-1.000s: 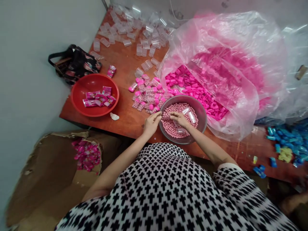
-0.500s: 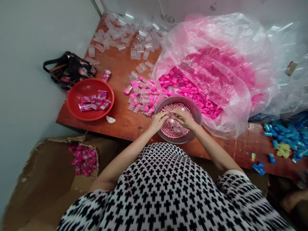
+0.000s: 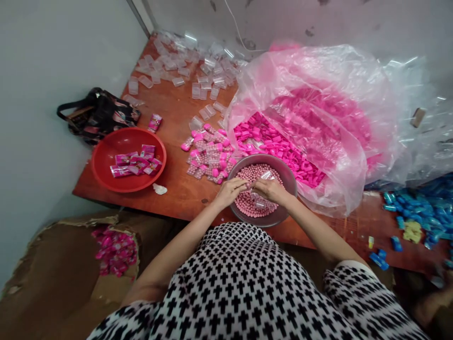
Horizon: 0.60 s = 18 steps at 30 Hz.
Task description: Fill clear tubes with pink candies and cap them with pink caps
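Observation:
A grey metal bowl (image 3: 287, 175) full of small pink balls (image 3: 247, 204) sits at the near edge of a wooden table (image 3: 173, 113). Both my hands are over it. My left hand (image 3: 230, 191) rests at the bowl's left side with fingers curled, touching the pink balls. My right hand (image 3: 270, 189) is closed on a small clear plastic container (image 3: 264, 177) held over the balls. Another clear container (image 3: 260, 204) lies in the bowl below my hands.
Left of the bowl lies a pile of filled pink-capped containers (image 3: 209, 153). A red bowl (image 3: 106, 177) holds pink packets. Empty clear containers (image 3: 191, 66) cover the far table. A big plastic bag (image 3: 336, 118) holds pink caps. Blue items (image 3: 421, 212) lie at the right, a cardboard box (image 3: 71, 264) below.
Both hands drew together over the bowl's near-left part, and the right hand closed on a clear container. The view tilted, so everything sits lower in frame.

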Available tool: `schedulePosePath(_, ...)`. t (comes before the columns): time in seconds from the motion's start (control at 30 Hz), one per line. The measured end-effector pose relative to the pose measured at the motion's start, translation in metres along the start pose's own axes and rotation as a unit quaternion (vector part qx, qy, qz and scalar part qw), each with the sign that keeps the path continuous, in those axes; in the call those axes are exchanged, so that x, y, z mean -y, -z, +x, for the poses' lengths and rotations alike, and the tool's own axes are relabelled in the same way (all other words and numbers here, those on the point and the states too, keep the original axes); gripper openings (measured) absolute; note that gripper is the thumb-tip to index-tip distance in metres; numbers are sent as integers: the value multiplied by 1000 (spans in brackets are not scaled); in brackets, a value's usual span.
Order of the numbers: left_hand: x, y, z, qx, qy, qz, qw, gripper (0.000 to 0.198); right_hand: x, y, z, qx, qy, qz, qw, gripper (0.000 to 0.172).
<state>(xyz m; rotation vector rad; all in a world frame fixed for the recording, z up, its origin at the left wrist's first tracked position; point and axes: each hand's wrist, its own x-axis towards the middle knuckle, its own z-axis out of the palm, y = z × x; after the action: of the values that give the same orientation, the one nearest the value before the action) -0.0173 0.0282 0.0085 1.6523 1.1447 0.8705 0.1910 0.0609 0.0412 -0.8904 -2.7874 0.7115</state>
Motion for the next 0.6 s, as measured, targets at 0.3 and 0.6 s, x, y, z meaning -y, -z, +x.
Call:
schedulePosePath(0.3, 6, 16, -12, -77, 37, 21, 996, 25, -23, 38, 48, 193, -46, 34, 980, 25)
schedulePosePath(0.6, 10, 15, -11, -81, 214, -303, 925, 43, -141, 47, 137, -18, -359, -198, 912, 36)
